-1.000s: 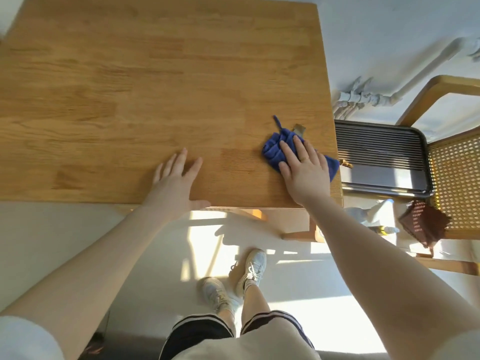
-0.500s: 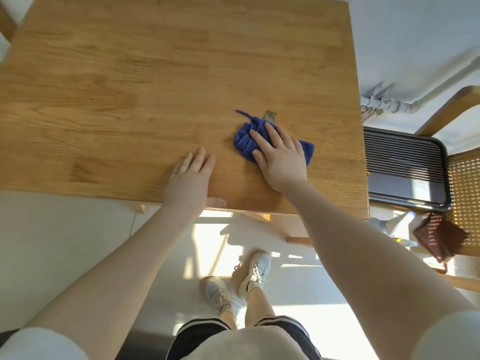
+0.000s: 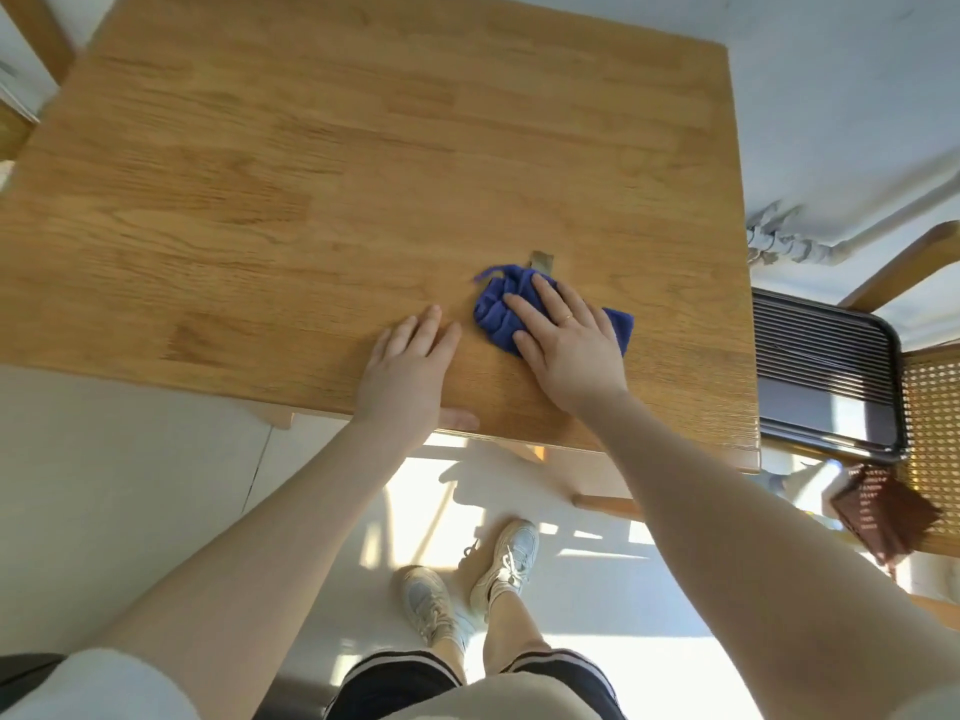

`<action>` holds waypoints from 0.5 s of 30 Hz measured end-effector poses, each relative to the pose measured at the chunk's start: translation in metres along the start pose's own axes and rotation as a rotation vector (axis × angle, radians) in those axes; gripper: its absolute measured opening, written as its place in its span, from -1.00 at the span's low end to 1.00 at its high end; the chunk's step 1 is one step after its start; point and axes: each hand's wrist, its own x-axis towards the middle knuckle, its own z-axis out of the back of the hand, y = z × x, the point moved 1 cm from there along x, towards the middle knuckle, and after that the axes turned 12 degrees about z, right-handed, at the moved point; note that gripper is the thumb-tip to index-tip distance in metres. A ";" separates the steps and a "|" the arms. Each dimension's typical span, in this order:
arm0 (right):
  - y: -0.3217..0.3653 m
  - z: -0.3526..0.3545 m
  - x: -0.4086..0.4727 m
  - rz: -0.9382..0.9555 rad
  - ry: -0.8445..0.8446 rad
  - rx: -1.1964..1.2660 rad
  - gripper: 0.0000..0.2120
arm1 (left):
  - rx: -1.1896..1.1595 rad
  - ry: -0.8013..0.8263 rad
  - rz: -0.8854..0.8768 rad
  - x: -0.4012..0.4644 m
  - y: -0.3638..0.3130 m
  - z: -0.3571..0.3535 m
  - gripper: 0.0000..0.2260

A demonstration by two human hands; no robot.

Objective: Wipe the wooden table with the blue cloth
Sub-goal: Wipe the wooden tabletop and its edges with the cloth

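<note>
- Wiping is the step in hand: the right hand (image 3: 571, 345) lies flat on the bunched blue cloth (image 3: 498, 309), fingers straight, pressing it down on the wooden counter (image 3: 311, 200) rather than curling round it.
- Cloth position: it sits on the near right part of the counter, back from the near edge, with a thin strand trailing off its far left corner and part of it showing on the far side of the palm.
- Left hand (image 3: 410, 366) rests flat on the bare wood just beside the cloth, not touching it; its grip is loose and holds nothing, with the thumb hooked over the near edge (a brace, by the look of it).
- A small dull tab (image 3: 542, 261) lies on the wood at the cloth's far edge; what it is I cannot tell.
- Progress, as a judgement: most of the top, the far and left stretches, lies beyond both hands, so much may remain to cover.
- Next move likely calls for steady downward pressure while sliding the cloth, and the braced left hand must give way if the stroke runs leftward.
</note>
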 end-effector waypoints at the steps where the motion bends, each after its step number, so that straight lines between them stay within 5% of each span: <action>1: 0.002 -0.001 0.007 -0.058 -0.019 -0.009 -0.55 | -0.005 -0.001 -0.002 -0.001 0.000 -0.001 -0.07; 4: 0.016 -0.006 0.000 -0.045 -0.071 -0.034 -0.56 | -0.041 0.016 -0.025 -0.003 0.003 0.002 -0.10; 12: 0.059 -0.020 -0.039 0.362 0.058 -0.083 -0.57 | -0.090 0.061 -0.057 -0.026 0.056 0.022 -0.14; 15: 0.046 -0.009 -0.006 0.258 0.059 -0.058 -0.53 | -0.095 0.074 0.018 -0.032 0.077 0.023 -0.18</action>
